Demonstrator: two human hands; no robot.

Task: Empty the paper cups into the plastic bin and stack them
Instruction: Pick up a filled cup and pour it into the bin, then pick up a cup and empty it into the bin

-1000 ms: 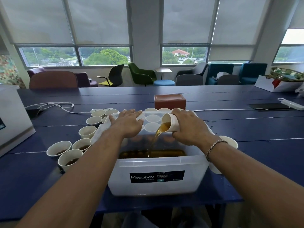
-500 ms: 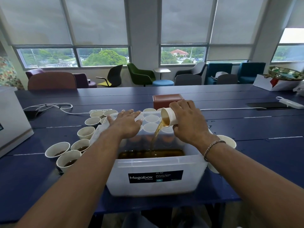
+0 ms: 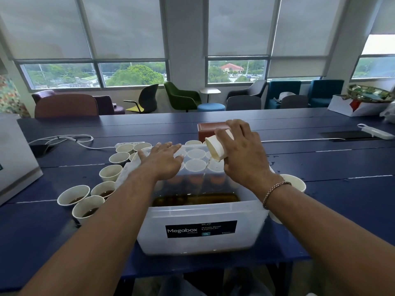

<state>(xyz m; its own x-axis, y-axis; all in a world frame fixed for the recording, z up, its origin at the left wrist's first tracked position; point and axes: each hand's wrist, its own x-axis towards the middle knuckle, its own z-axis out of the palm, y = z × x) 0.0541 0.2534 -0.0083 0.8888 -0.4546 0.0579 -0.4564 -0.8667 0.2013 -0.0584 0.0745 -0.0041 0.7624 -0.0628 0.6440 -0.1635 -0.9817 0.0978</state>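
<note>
Tipping a white paper cup [image 3: 214, 147] well past level, the right hand [image 3: 241, 159] wraps its fingers and thumb round the cup's tapered wall, mouth turned down and to the left over the plastic bin [image 3: 198, 212]. Only a thin thread of brown liquid [image 3: 196, 198] falls from the lip, so the cup is probably almost drained. It is held above the middle of the opening, likely so nothing splashes onto the blue desk [image 3: 320, 167].

The left hand [image 3: 164, 161] lies flat with straight fingers at the bin's far left corner and grips nothing. It seems to steady the bin, though real contact is hard to confirm.

The bin is translucent, smooth and rectangular with rounded corners and a dark label on its near wall; the liquid pools dark inside. On the desk to its left stand filled cups [image 3: 73, 194], thin-walled with rolled rims, close enough to be the next ones taken. More cups [image 3: 195, 164] show beyond the far wall. Another cup [image 3: 296, 182] sits just right of the bin, partly hidden by the wrist.
</note>
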